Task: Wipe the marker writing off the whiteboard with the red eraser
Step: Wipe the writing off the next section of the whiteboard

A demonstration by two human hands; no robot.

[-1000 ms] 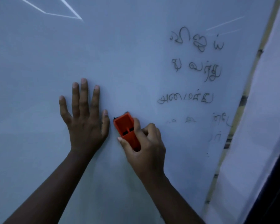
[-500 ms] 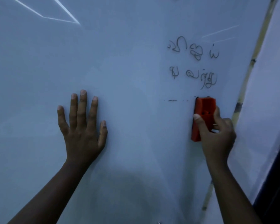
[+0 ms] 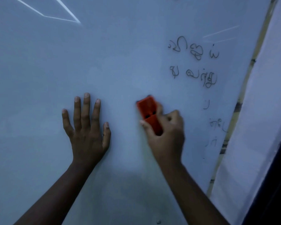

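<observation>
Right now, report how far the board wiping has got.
Done: the whiteboard around and left of the red eraser shows no marks. In hand: the right hand grips the eraser against the board, blurred mid-stroke, while the left hand rests flat. Left: two full lines of writing up right, plus faint remnants near the board's right edge.

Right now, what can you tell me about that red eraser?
The red eraser is a small orange-red block that looks like plastic, with two dark holes in its back. It lies against the whiteboard, tilted with its top leaning left, slightly blurred. The right hand grips its lower half. It sits beside the flat left hand, below and left of the remaining writing.
</observation>
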